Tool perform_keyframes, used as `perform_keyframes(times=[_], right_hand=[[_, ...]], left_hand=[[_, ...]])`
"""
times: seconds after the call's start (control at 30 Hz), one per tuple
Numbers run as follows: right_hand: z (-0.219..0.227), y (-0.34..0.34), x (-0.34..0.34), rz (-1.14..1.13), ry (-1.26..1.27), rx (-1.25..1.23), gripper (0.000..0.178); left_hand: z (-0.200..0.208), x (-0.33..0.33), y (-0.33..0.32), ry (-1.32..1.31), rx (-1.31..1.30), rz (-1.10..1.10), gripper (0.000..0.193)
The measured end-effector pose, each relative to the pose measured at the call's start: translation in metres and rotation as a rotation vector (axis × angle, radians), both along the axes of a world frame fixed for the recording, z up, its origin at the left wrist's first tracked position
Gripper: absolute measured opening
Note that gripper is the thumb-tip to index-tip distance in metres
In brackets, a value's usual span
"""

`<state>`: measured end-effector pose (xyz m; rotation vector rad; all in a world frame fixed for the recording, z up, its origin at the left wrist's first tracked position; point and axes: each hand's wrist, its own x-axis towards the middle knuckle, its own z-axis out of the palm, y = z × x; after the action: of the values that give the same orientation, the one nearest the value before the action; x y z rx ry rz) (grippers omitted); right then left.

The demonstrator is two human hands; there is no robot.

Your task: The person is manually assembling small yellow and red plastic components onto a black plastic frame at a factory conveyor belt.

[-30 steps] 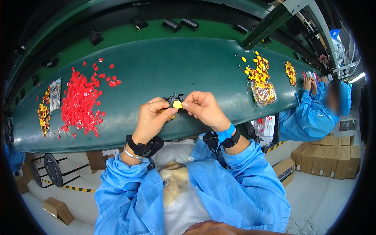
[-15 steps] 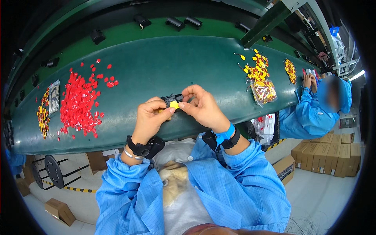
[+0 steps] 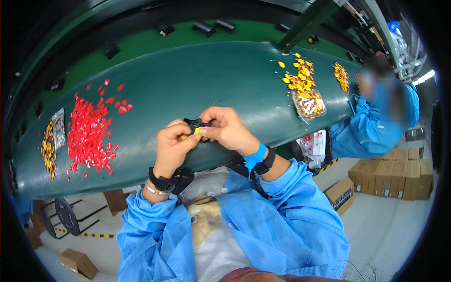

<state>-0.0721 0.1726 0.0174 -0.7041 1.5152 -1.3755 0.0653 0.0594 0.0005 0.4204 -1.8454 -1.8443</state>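
Observation:
Between my two hands, above the near part of the table, is a small black plastic part (image 3: 194,123). A yellow piece (image 3: 197,130) sits against its near side, partly hidden by my fingers. My left hand (image 3: 174,143) is closed on the black part from the left, thumb pointing at the yellow piece. From the other side, my right hand (image 3: 229,131) pinches the black part, its thumb pressed at the yellow piece and its index finger curled behind. What exactly the black part is cannot be made out.
On the green table (image 3: 235,70) lie a heap of red pieces (image 3: 89,136), yellow-and-red pieces (image 3: 48,150) and a flat clear packet (image 3: 58,129) at left. More yellow pieces (image 3: 300,77) and a filled bag (image 3: 310,104) lie right. A co-worker in blue (image 3: 371,122) sits beyond.
The view has tilted a little. My right thumb has moved over the yellow piece, so less of it shows, and the black part has turned slightly in my hands.

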Motion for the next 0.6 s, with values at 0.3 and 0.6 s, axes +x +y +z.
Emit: perform_keyframes(times=[0.3, 0.6], right_hand=[[0.003, 0.000, -0.023, 0.065, 0.376, -0.178, 0.014], [0.041, -0.022, -0.214, -0.374, 0.646, 0.305, 0.021]], left_hand=[[0.011, -0.002, -0.017, 0.007, 0.044, -0.084, 0.023], [0.002, -0.046, -0.061, -0.064, 0.187, 0.105, 0.016]])
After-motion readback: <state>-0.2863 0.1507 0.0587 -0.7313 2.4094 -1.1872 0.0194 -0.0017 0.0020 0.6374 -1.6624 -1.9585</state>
